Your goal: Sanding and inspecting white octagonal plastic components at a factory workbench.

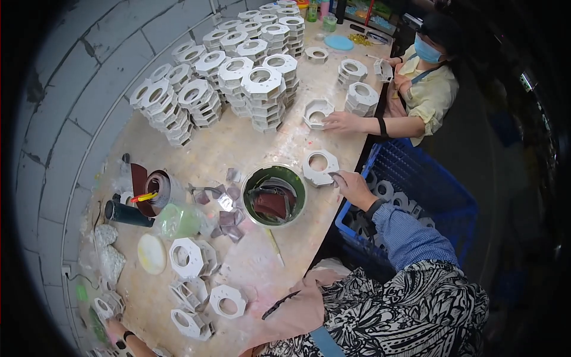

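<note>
At the middle right, my right hand (352,187), in a blue checked sleeve, pinches a small grey piece of sandpaper (338,178). It lies against the corner of a white octagonal frame (313,174), flat on the table beside a dark green tub (245,205) of reddish-brown sheets. By the lower left rim, a hand (113,327) with a dark wristband and bare forearm touches another white frame (104,307). Whether that hand is mine I cannot tell, and its fingers are mostly hidden. Nearer me lie several more frames (237,290).
Tall stacks of white frames (262,89) stand by the block wall. A masked co-worker (437,89) handles frames at the upper right. A blue crate (437,178) holds frames below the table edge. Sandpaper scraps (229,219), a sandpaper roll (169,187) and a dark cylinder (134,213) lie left.
</note>
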The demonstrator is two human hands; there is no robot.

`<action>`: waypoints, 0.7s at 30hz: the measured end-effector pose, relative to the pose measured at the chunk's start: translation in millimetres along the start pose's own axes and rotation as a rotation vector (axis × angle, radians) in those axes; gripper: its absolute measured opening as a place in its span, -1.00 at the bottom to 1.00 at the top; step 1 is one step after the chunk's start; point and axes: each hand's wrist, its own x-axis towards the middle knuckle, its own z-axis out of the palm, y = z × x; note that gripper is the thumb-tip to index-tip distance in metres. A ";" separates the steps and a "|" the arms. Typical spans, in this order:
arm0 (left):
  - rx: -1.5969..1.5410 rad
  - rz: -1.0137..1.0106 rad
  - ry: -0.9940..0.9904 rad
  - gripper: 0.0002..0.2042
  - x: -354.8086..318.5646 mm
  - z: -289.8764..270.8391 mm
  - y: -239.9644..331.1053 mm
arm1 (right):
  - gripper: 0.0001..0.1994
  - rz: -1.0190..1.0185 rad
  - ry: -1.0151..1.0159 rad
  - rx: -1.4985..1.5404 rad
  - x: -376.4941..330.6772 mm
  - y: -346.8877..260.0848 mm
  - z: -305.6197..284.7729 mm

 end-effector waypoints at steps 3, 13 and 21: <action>0.031 -0.023 -0.006 -0.77 -3.4 -12.4 -11.4 | -0.75 0.018 0.016 0.018 -1.0 -12.8 2.6; 0.094 -0.127 -0.039 -0.76 -1.7 -33.4 -98.7 | -0.82 -0.098 0.104 0.022 13.0 -23.5 17.9; 0.279 -0.023 -0.159 -0.75 -21.0 -37.1 -61.0 | -0.82 -0.120 0.116 -0.032 0.0 1.0 24.4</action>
